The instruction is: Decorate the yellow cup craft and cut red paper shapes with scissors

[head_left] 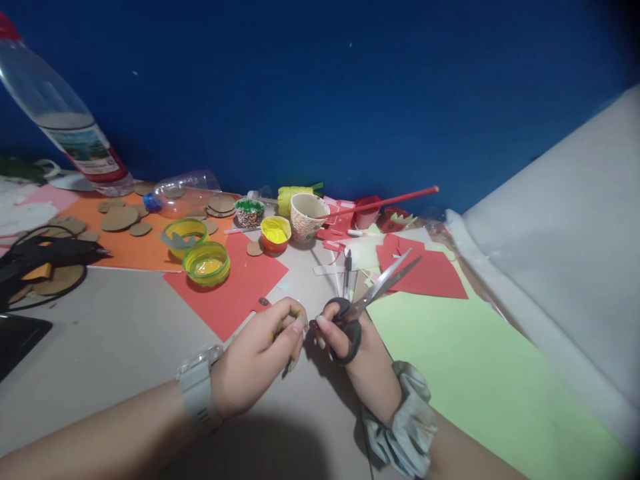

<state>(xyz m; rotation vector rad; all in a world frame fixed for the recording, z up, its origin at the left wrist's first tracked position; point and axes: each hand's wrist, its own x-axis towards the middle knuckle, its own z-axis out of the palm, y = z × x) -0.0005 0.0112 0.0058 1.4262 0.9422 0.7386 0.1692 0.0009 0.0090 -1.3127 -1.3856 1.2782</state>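
Observation:
Scissors with black handles hang on the fingers of my right hand, blades slightly apart and pointing up to the right. Between that hand's thumb and fingertips is a small dark red piece, too small to name. My left hand is closed just left of it, thumb pressed to the fingers; what it pinches, if anything, is hidden. A small brown button lies on the red paper beyond my left hand. Past the scissors handles lies a black pen.
Green paper covers the right side, with red paper over its far edge. Cups of yellow paint and green paint stand behind, near a patterned cup. Left are cardboard discs, a glue gun and a bottle.

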